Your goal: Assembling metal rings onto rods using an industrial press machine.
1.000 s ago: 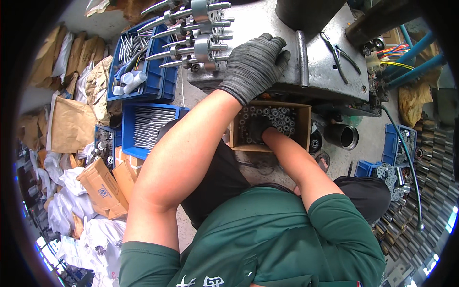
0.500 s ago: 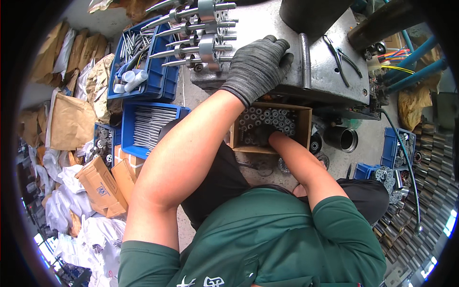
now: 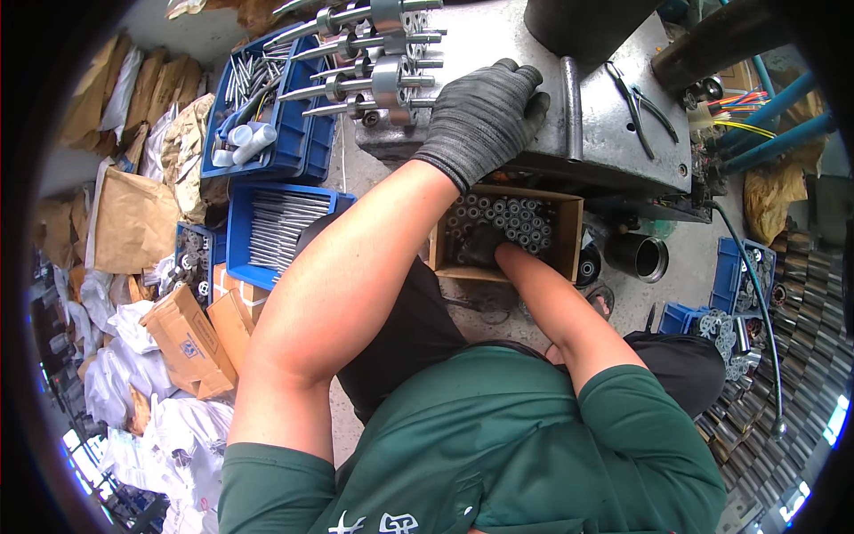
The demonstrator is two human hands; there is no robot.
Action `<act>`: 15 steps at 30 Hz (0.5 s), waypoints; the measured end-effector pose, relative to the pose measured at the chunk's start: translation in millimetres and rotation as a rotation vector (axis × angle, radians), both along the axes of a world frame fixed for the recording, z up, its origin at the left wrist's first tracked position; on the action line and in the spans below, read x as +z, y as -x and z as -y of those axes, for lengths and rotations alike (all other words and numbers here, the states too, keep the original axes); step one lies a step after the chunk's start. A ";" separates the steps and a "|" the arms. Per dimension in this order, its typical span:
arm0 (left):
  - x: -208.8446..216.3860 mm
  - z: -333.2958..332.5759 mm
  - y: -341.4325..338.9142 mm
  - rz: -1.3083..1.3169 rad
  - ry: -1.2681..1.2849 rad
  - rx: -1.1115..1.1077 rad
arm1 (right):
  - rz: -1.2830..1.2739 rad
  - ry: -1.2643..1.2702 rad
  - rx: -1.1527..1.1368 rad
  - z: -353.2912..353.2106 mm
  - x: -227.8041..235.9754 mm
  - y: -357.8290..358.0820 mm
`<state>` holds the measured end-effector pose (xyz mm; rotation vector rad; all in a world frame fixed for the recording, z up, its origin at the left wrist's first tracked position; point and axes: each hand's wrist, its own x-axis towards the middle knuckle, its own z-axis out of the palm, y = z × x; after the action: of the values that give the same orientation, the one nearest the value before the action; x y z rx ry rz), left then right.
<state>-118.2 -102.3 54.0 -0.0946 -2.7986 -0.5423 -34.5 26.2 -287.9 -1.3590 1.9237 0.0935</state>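
While left hand [image 3: 487, 114] over metal block [image 3: 612, 138], right hand [image 3: 483, 245] inside cardboard box [image 3: 567, 230].

The table [image 3: 605, 138] stands before the person. At its left end are the shafts [image 3: 389, 78]. The left hand [image 3: 485, 116] is over its front edge; to the right of this hand comes a rod [image 3: 571, 111], then the pliers [image 3: 639, 109]. Nearer to the body stands a box [image 3: 570, 231], and the right hand [image 3: 483, 245] is inside, among small rollers [image 3: 525, 222]. Right of the box, a tube [image 3: 637, 256] is on the floor [image 3: 685, 280]. Left of the table is a bin [image 3: 286, 142] with bottles [image 3: 253, 142] in it.
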 end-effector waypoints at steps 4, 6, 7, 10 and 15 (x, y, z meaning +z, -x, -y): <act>1.2 0.8 -0.2 0.023 -0.008 0.003 | 0.064 0.070 -0.452 12.8 -18.3 -12.9; 0.8 0.8 -1.3 0.036 -0.004 0.002 | -0.037 0.154 -0.473 28.0 -35.6 -26.2; 0.3 0.7 -1.6 0.020 -0.009 0.001 | -0.047 0.225 -0.478 25.6 -43.6 -28.5; -0.1 0.7 0.0 -0.002 -0.023 -0.003 | -0.054 0.179 -0.456 17.1 -67.6 -31.7; 2.1 0.6 -0.6 0.020 -0.025 -0.005 | 0.271 0.259 -0.867 24.9 -119.8 -41.5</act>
<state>-117.6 -102.9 56.1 -0.0918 -2.8114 -0.5820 7.1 1.3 -407.7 -0.5389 2.1592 -0.7398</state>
